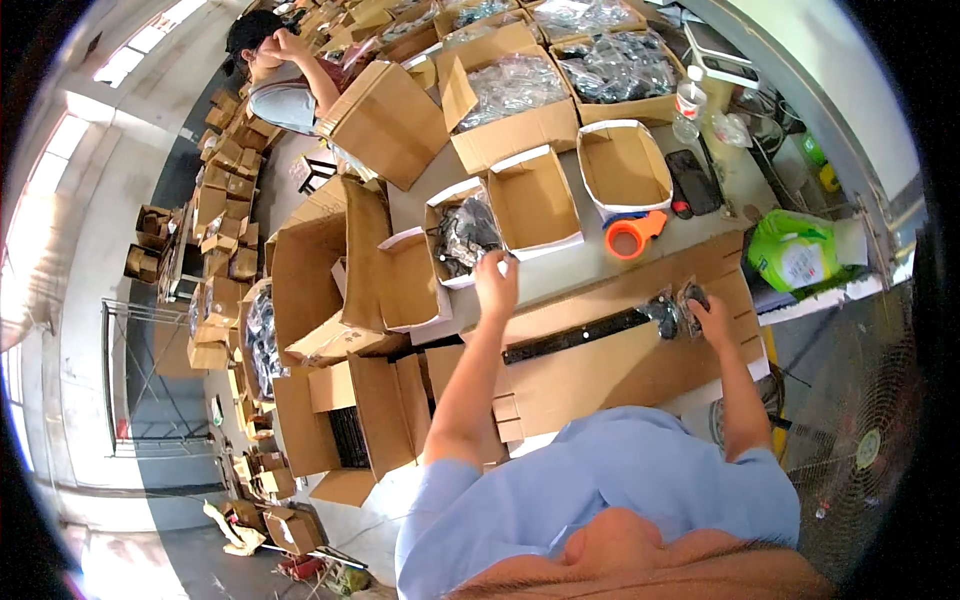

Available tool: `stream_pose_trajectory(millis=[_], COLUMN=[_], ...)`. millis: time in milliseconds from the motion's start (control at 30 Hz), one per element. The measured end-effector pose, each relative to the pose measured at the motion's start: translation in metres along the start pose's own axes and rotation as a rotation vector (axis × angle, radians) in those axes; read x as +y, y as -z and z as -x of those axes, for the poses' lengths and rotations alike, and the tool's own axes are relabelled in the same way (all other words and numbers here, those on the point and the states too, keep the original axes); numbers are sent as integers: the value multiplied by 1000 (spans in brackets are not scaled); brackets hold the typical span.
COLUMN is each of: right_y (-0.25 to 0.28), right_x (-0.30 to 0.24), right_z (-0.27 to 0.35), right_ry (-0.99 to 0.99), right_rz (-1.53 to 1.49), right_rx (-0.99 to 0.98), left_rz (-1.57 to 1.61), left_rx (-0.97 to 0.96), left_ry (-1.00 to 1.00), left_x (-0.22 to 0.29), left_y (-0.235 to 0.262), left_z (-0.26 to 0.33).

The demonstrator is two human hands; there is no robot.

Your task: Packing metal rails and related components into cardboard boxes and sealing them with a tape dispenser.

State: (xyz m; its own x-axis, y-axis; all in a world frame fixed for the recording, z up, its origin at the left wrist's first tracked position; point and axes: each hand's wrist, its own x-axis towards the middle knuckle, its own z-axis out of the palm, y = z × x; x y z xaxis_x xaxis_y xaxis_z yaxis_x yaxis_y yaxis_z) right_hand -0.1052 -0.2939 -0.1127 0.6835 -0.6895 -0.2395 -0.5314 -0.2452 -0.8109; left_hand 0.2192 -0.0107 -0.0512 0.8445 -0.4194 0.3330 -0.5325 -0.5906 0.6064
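My left hand is at the near right corner of a small white-edged box that holds dark parts in clear plastic bags. Its fingers are curled together at the tips; what they pinch, if anything, is too small to make out. On the right, my right hand grips a small clear plastic bag with a dark part in it. Beside that hand, another bagged dark part lies at the end of a long black bar. The bar rests on a flattened cardboard sheet.
Two small cardboard trays stand beyond, near an orange tape dispenser, a phone and a plastic bottle. Larger cartons hold bagged parts. An open carton stands at left. A person is at far left; a fan is at right.
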Motion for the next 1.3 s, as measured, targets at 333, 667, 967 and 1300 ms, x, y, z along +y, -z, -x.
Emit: stream_pose_trajectory(millis=[333,667,967,1300], right_y=[-30,-13,-35,-41], right_x=[35,-30,-61,-90], right_z=[-18,-20,-13,14], right_ry=[22,178,450,440], right_rz=[355,242,252,25], right_rx=[104,298,331,84], left_rz=[-478,-204,-574,294], left_rx=[-364,-26,-416,223], left_ry=[175,-8,142,-215], left_x=[-63,-89,-69,-15], left_y=[-16,-1,-10,47], left_z=[-126,-154,-146,-133])
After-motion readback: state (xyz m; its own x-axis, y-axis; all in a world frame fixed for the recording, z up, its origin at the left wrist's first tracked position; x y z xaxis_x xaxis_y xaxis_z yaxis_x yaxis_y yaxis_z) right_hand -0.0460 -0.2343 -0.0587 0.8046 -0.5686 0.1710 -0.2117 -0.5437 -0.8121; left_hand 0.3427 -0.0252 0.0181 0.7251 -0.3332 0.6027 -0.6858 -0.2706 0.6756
